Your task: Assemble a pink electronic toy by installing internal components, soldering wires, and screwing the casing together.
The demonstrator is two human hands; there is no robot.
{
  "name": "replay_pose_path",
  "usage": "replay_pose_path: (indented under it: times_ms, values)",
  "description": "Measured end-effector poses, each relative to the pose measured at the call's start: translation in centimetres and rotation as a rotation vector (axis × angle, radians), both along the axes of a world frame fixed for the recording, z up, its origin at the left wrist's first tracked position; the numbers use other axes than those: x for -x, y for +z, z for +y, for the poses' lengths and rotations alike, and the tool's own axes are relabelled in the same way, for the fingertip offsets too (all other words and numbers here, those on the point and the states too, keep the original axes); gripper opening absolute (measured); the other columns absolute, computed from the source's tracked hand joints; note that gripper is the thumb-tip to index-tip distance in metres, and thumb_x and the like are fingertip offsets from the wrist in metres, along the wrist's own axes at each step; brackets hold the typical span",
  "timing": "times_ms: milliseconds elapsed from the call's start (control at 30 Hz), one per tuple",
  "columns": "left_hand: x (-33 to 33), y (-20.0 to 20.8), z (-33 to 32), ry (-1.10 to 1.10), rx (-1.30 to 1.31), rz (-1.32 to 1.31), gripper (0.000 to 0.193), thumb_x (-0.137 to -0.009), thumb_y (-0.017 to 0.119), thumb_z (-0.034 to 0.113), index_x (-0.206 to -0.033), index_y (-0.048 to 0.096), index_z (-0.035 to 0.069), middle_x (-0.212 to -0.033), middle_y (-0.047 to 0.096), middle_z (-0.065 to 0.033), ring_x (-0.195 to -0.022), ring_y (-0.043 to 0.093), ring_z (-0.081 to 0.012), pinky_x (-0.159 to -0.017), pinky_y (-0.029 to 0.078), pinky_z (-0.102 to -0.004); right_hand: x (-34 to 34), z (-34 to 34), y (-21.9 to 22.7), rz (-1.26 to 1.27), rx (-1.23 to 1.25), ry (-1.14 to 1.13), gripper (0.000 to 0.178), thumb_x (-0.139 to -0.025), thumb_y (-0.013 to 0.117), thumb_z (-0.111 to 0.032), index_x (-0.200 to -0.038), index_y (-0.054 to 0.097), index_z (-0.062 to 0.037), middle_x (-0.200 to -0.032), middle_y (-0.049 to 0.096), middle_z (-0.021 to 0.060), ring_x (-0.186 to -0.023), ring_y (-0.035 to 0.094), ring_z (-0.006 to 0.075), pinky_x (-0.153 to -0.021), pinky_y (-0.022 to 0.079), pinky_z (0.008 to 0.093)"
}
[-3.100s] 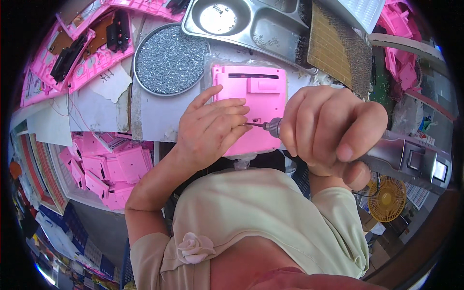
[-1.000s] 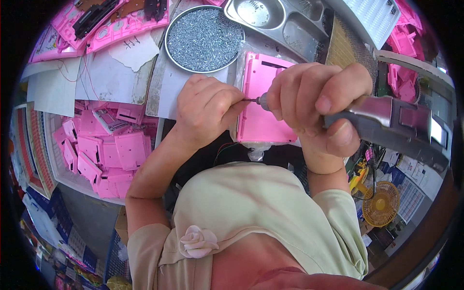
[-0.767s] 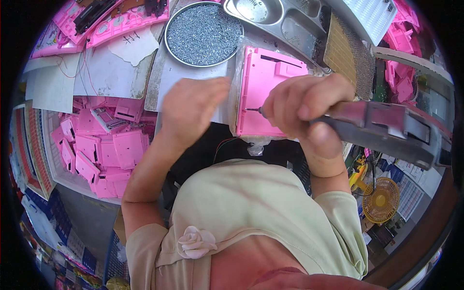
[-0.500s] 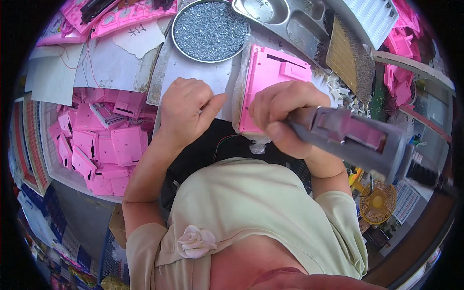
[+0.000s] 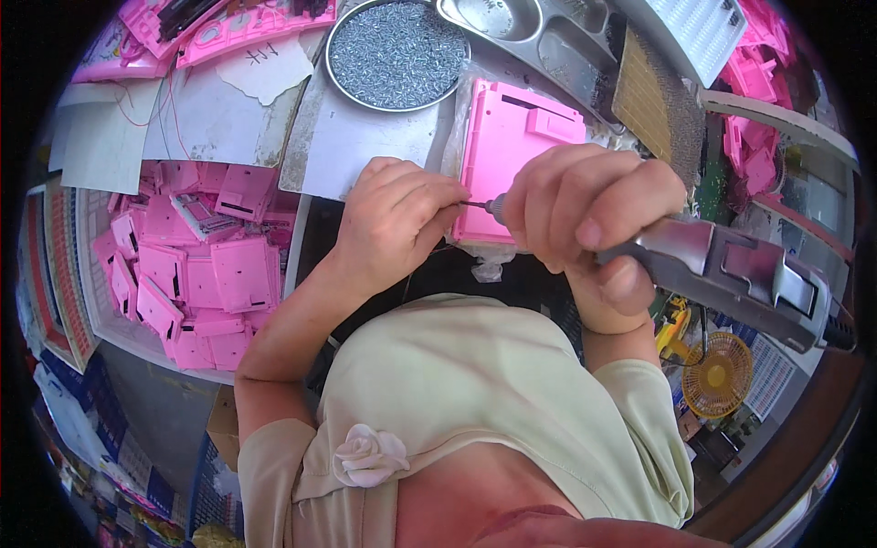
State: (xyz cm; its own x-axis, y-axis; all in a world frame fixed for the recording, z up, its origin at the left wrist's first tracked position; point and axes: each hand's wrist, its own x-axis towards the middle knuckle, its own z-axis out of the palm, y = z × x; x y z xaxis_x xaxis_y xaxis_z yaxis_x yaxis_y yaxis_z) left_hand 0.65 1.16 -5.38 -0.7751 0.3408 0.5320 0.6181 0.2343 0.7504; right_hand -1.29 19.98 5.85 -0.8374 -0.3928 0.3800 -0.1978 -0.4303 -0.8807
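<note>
My right hand (image 5: 594,205) is wrapped around a grey electric screwdriver (image 5: 744,274), held nearly level with its cord end to the right. Its thin bit points left and meets the fingertips of my left hand (image 5: 397,215). Those fingers are pinched together at the bit's tip; whatever small piece they hold is hidden. Just beyond both hands lies a flat pink plastic casing (image 5: 512,137) with a dark slot and a raised block, resting on clear plastic wrap (image 5: 489,267). The bit passes over its near left corner.
Small metal screws (image 5: 397,55) fill a round dish at the back. Beside it stands a metal compartment tray (image 5: 571,55). A white crate (image 5: 96,274) full of pink casings is at left. More pink parts (image 5: 758,73) and a yellow fan (image 5: 717,374) are at right.
My left hand has moved right and its fingertips now meet the bit. The screwdriver has swung so its bit points left, and my right hand has shifted right along with it.
</note>
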Motion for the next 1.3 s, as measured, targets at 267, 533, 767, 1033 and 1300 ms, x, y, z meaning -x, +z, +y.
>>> replay_pose_path:
  times_ms: [267,533,767,1033,1300]
  values:
    - [0.7,2.1,-0.4,-0.173,0.113,0.001,0.038,-0.07,0.077,0.007,-0.107,0.069,0.008,-0.119,0.07,-0.0035,-0.107,0.062,-0.0239,-0.091,0.04,-0.0431,-2.1,0.5,-1.0,-0.049,0.001,-0.036,0.018,-0.088,0.074,-0.011,-0.089,0.06,-0.0013,-0.071,0.06,0.0082,-0.061,0.061,0.0228,-0.059,0.054,0.0363]
    - [0.7,1.9,-0.5,-0.157,0.483,0.014,0.045,-0.075,0.069,0.012,-0.12,0.072,0.013,-0.14,0.063,0.0019,-0.124,0.055,-0.0248,-0.104,0.031,-0.0491,-3.8,-0.8,-3.9,0.137,-0.203,-0.097,0.017,-0.085,0.071,-0.007,-0.083,0.055,-0.0048,-0.058,0.055,0.0065,-0.048,0.054,0.0219,-0.052,0.051,0.0373]
    - [0.6,1.9,0.1,-0.141,0.478,0.035,0.04,-0.075,0.073,0.017,-0.114,0.073,0.011,-0.135,0.066,0.0011,-0.118,0.056,-0.0255,-0.104,0.032,-0.0485,-3.1,-1.1,-4.7,0.247,-0.159,-0.031,0.012,-0.082,0.071,-0.006,-0.078,0.06,-0.0043,-0.062,0.06,0.0063,-0.05,0.059,0.0237,-0.05,0.051,0.0372]
    - [2.4,3.8,6.5,-0.247,0.276,0.072,0.038,-0.082,0.07,0.011,-0.119,0.07,0.009,-0.127,0.065,-0.0098,-0.118,0.056,-0.0321,-0.101,0.042,-0.0462,-0.6,11.3,-0.1,0.094,0.14,-0.362,0.017,-0.091,0.062,-0.002,-0.107,0.055,-0.0004,-0.063,0.056,0.0073,-0.051,0.05,0.0146,-0.048,0.042,0.0312]
    - [2.6,2.7,8.5,-0.235,0.531,0.155,0.038,-0.08,0.074,0.016,-0.118,0.072,0.01,-0.128,0.065,-0.0076,-0.12,0.055,-0.0308,-0.102,0.042,-0.0462,0.2,12.2,-4.8,-0.051,0.031,-0.572,0.007,-0.089,0.068,-0.007,-0.088,0.063,-0.0023,-0.075,0.061,0.0032,-0.061,0.055,0.0097,-0.055,0.044,0.0257]
